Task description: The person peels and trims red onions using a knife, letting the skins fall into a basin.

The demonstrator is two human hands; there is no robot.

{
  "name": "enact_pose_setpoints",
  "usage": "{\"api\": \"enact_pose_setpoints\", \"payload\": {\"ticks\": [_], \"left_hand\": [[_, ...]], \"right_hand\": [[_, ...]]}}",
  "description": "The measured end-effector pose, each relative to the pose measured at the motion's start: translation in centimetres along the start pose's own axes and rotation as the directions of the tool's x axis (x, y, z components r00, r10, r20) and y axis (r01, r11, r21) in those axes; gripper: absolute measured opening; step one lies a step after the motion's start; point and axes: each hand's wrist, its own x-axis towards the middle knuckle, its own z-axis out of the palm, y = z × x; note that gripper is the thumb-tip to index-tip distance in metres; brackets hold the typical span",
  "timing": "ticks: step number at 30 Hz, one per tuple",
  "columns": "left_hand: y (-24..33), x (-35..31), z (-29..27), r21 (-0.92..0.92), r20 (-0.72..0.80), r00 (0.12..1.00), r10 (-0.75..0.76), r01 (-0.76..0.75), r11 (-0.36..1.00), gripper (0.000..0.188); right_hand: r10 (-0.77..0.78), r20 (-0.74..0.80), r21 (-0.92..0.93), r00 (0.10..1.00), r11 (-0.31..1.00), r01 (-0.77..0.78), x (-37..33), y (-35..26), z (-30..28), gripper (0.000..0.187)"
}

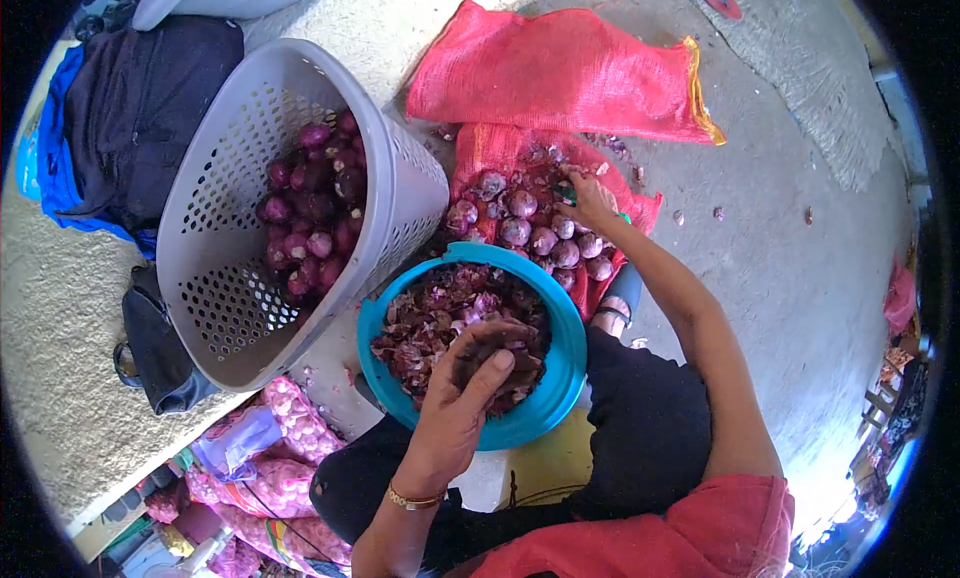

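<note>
My left hand (462, 398) is cupped above a turquoise basin (567, 378), its thumb apart from the curled, darkened fingers. Nothing shows in it. Dry onion skins (420, 323) fill much of the basin, which rests at my lap. Farther off, my right hand (592, 200) reaches down to the red onions (543, 240) lying on a red mesh sack (490, 150). Bits of green show at its fingers and by its heel, as of a slim green object in the grip; the hand hides most of it.
A tall grey perforated basket (215, 218) with peeled red onions (315, 198) leans at the left. Beyond the loose onions lies another red mesh sack (560, 73). Dark clothing (150, 118) and pink mesh bags (290, 488) are at the left. Skins litter the concrete floor (770, 268).
</note>
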Motion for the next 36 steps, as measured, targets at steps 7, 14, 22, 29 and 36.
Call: {"api": "enact_pose_setpoints", "payload": {"ticks": [7, 14, 22, 29, 36], "left_hand": [[0.4, -0.6, -0.4, 0.06, -0.021, 1.0, 0.021, -0.02, 0.998, 0.027], [0.7, -2.7, -2.5, 0.009, -0.036, 0.993, 0.108, -0.108, 0.994, 0.028], [-0.1, -4.4, -4.9, -0.04, 0.002, 0.973, 0.229, -0.229, 0.973, 0.032], [0.2, -7.2, -5.1, -0.125, 0.092, 0.949, 0.301, -0.289, 0.949, 0.034], [0.2, -11.3, -8.4, -0.072, -0.113, 0.933, 0.341, -0.35, 0.934, 0.043]], "right_hand": [[-0.075, -0.082, 0.041, 0.994, 0.996, 0.079, -0.2, 0.0, -1.3, 0.069], [-0.089, -0.02, 0.244, 0.996, 0.965, 0.092, -3.5, -2.8, -7.3, 0.056], [-0.414, 0.393, 0.379, 0.821, 0.886, 0.265, -8.7, -16.6, -21.8, 0.052], [-0.455, 0.345, 0.214, 0.821, 0.89, 0.403, -17.6, -30.3, -26.1, 0.061], [-0.659, -0.239, 0.108, 0.713, 0.712, 0.694, -22.6, -35.2, -21.0, 0.042]]}}
